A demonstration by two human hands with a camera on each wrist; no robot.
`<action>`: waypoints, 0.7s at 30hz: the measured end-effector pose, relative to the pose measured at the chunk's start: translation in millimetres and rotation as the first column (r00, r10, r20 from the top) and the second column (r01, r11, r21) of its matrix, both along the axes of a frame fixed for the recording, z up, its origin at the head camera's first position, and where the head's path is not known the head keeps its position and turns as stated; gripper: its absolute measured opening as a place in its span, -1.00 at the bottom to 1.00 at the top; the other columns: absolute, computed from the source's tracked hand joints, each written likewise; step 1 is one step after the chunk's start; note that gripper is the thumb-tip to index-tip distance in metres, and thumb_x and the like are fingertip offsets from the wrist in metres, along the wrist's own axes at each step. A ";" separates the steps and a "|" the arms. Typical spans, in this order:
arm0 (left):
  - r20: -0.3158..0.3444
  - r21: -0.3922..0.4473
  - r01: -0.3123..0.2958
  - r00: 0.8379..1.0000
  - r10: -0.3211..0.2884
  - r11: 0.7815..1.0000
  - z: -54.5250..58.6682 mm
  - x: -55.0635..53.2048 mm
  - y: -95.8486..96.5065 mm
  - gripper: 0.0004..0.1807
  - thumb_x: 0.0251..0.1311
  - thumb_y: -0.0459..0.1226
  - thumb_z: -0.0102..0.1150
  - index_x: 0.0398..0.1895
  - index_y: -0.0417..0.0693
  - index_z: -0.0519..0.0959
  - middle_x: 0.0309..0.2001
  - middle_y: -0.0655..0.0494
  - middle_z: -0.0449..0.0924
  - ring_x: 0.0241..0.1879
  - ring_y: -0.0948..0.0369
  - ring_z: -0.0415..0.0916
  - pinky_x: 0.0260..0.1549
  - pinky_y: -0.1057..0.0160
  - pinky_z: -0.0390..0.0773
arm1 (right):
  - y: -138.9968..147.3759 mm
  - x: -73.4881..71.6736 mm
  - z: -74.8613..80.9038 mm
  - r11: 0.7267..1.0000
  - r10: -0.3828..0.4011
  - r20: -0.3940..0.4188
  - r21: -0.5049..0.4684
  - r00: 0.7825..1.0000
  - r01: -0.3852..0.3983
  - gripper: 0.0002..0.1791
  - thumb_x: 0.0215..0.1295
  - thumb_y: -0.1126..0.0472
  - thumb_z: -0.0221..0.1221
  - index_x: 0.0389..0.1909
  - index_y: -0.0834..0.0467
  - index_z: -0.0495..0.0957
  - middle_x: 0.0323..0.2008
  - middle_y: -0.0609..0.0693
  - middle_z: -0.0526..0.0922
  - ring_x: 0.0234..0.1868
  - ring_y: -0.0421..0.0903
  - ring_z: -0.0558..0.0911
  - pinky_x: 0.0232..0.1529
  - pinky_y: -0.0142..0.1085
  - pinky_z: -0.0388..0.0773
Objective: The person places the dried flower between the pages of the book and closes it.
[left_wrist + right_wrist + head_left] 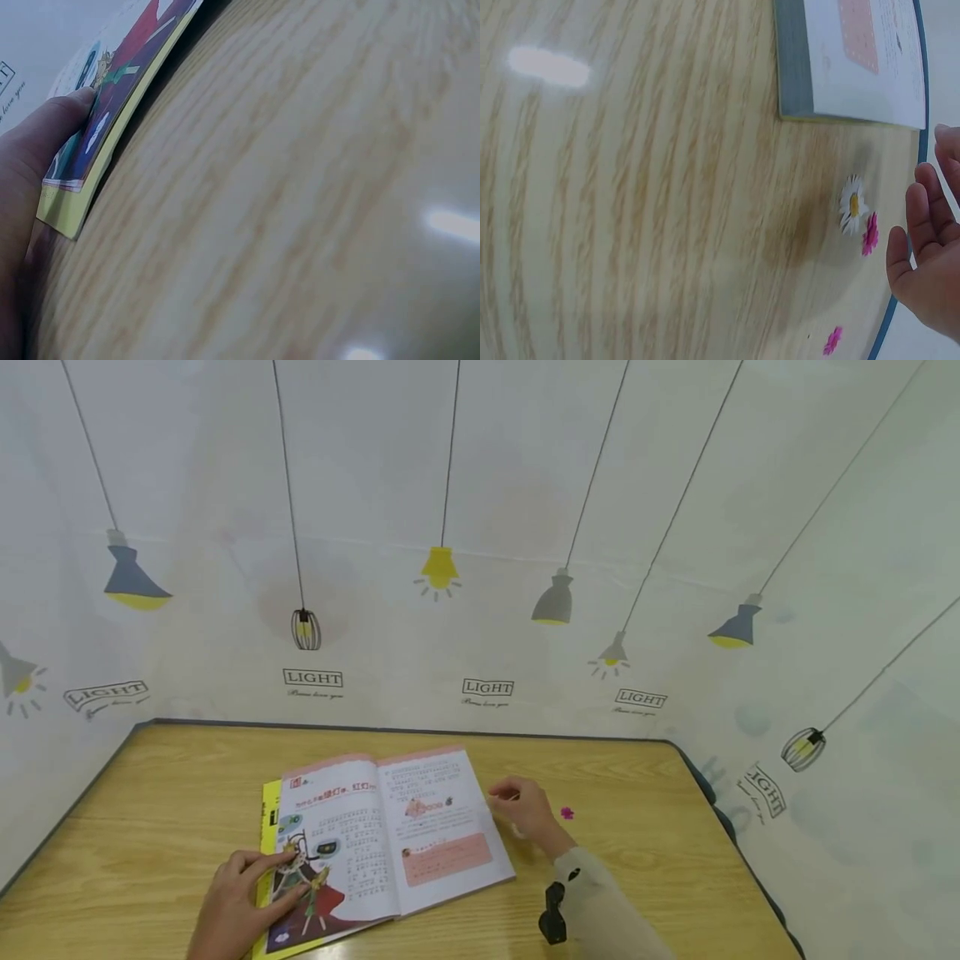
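An open book (pixel 442 785) with printed pages lies on the wooden table. My left hand (pixel 238 893) rests on its illustrated left page, thumb and index fingertips touching the picture. In the left wrist view the thumb (pixel 56 124) lies across that page near the yellow border. Just beside the book's right edge is my right hand (pixel 528 814), its fingers loosely bent, with nothing visible in them. The right wrist view shows that hand (pixel 934 247) above the table, apart from the book. Near it lie a white daisy (pixel 852 205) and a pink flower (pixel 870 234).
Another pink flower (pixel 832 340) lies farther from the book; one pink flower (pixel 567 813) shows right of the hand in the head view. Yellow material (pixel 267 818) sticks out along the book's left side. A wall (pixel 390 635) with printed lamps borders the wooden table (pixel 637 810).
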State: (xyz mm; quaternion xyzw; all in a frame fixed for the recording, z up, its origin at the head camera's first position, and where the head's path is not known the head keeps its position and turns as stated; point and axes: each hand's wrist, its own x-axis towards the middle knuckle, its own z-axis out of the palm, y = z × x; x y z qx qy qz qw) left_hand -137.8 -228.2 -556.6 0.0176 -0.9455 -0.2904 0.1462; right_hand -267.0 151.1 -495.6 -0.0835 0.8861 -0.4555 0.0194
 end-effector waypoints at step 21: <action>0.031 0.005 -0.003 1.000 0.003 1.000 2.2 -0.1 1.1 -0.31 -0.22 0.28 0.28 -0.08 0.02 0.63 -0.22 0.01 0.35 -0.33 0.08 0.24 -0.39 0.13 0.18 | 44.2 11.1 -17.8 0.992 -0.121 0.022 0.035 0.992 0.121 -0.88 0.09 0.31 0.26 -0.35 0.27 0.60 -0.41 -0.01 0.57 -0.36 -0.13 0.50 -0.30 -0.27 0.45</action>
